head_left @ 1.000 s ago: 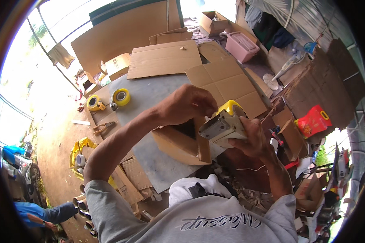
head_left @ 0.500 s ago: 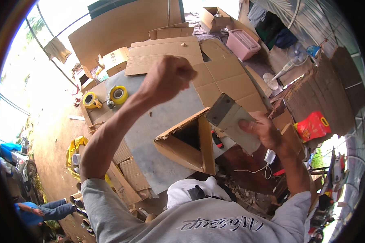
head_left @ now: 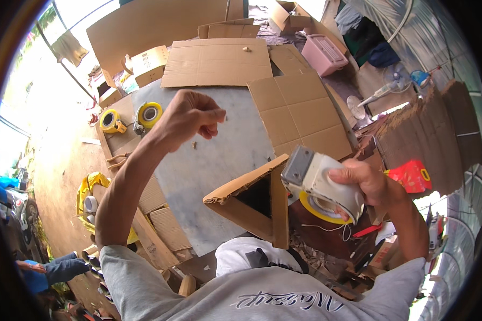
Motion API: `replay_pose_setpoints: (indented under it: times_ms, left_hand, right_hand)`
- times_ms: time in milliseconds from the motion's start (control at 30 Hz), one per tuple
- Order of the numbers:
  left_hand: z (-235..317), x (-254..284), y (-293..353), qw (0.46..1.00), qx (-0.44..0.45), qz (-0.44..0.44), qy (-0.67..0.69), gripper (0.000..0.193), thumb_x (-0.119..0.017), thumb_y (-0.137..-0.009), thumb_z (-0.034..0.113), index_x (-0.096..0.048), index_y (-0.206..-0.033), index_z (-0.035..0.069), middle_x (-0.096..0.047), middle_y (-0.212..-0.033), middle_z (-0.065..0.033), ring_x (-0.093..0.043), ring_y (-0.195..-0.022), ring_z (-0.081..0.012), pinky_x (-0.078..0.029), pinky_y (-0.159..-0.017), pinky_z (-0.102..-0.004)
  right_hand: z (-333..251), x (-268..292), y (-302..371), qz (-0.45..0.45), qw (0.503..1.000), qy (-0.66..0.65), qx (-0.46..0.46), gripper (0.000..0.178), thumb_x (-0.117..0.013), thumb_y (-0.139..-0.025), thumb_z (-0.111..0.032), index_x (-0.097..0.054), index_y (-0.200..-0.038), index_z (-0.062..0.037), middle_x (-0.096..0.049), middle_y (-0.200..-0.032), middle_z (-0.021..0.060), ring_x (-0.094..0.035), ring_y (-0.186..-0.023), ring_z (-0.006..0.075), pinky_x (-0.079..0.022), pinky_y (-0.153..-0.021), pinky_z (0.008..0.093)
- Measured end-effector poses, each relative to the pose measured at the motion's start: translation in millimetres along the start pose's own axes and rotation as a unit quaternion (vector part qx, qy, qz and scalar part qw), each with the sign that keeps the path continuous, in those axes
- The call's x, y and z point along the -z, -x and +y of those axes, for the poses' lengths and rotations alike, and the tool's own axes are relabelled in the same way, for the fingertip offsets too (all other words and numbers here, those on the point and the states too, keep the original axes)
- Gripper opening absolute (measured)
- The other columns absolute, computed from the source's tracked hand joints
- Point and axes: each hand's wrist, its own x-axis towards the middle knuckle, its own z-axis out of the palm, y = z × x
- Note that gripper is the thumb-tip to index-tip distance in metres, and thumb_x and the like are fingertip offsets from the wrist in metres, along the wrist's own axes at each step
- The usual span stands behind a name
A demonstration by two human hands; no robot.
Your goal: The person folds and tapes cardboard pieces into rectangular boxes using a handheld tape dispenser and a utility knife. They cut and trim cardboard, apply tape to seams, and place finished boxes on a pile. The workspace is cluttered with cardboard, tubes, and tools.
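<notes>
In my right hand (head_left: pixel 361 179) is a white tape dispenser (head_left: pixel 326 174) with a yellow roll, gripped by its body. Its grey front end points toward a folded triangular cardboard piece (head_left: pixel 235 216) with a dark hollow middle, standing on the grey tabletop (head_left: pixel 198 208). My left hand (head_left: pixel 190 120) is raised over the table's left side, apart from the cardboard. Its fingers are curled together; whether anything thin is between them does not show.
Flat cardboard sheets (head_left: pixel 214 64) cover the table's far side. Two more yellow tape rolls (head_left: pixel 150 113) lie at the left edge. A pink bin (head_left: pixel 324 53) and a white fan (head_left: pixel 372 96) stand at the far right. Another person's legs (head_left: pixel 64 270) show at lower left.
My left hand has shifted left and down, its fist loosening slightly. My right hand has turned the dispenser, so its side and yellow roll now show, and brought it lower.
</notes>
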Motion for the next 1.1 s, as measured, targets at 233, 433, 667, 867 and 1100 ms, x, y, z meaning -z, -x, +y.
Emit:
replay_pose_setpoints:
  times_ms: [233, 433, 667, 867, 1100]
  left_hand:
    - [-67.0, -19.7, 0.4, 0.98, 0.143, -0.102, 0.096, 0.022, -0.073, -0.091, 0.016, -0.07, -0.083, -0.004, -0.068, -0.07, -0.0102, -0.068, -0.061, -0.0163, -0.058, -0.057, -0.0293]
    - [-103.8, -46.0, 6.6, 0.956, 0.194, -0.189, 0.11, 0.026, -0.076, -0.09, 0.021, -0.07, -0.084, -0.003, -0.066, -0.067, -0.0084, -0.066, -0.061, -0.0159, -0.059, -0.059, -0.03]
    - [-105.3, -29.6, 9.4, 0.965, 0.143, -0.192, 0.107, 0.03, -0.077, -0.091, 0.027, -0.07, -0.09, -0.002, -0.065, -0.073, -0.0052, -0.064, -0.066, -0.0119, -0.055, -0.062, -0.027]
    - [-82.9, -13.5, 8.3, 0.991, 0.039, -0.123, 0.048, 0.024, -0.07, -0.096, 0.021, -0.069, -0.09, -0.003, -0.065, -0.071, -0.0038, -0.062, -0.065, -0.0102, -0.054, -0.061, -0.0265]
    - [-32.1, -8.2, 12.3, 0.995, -0.044, -0.042, -0.078, 0.019, -0.066, -0.094, 0.013, -0.069, -0.085, -0.003, -0.065, -0.067, -0.0045, -0.06, -0.06, -0.0096, -0.051, -0.057, -0.0262]
  right_hand:
    - [15.3, -6.9, -5.7, 0.023, 0.996, -0.025, -0.084, 0.055, -0.064, -0.096, -0.041, -0.063, -0.119, 0.0091, -0.071, -0.104, 0.0187, -0.071, -0.084, 0.0219, -0.057, -0.075, 0.0325]
    - [55.5, 3.5, -18.6, -0.025, 0.992, -0.042, -0.115, 0.055, -0.064, -0.096, -0.042, -0.062, -0.125, 0.0054, -0.069, -0.11, 0.0142, -0.068, -0.096, 0.0189, -0.053, -0.082, 0.0307]
    - [53.5, -4.8, -24.4, -0.03, 0.993, -0.061, -0.097, 0.057, -0.064, -0.095, -0.043, -0.062, -0.123, 0.0067, -0.07, -0.11, 0.0165, -0.069, -0.092, 0.0204, -0.055, -0.078, 0.031]
    - [49.5, -13.5, -26.3, -0.02, 0.994, -0.066, -0.085, 0.06, -0.064, -0.095, -0.044, -0.062, -0.124, 0.0075, -0.069, -0.11, 0.0182, -0.069, -0.093, 0.0227, -0.055, -0.078, 0.0317]
    - [47.0, -23.4, -25.9, -0.015, 0.995, -0.062, -0.073, 0.06, -0.063, -0.095, -0.044, -0.061, -0.125, 0.0085, -0.069, -0.109, 0.0186, -0.07, -0.093, 0.0224, -0.055, -0.078, 0.0311]
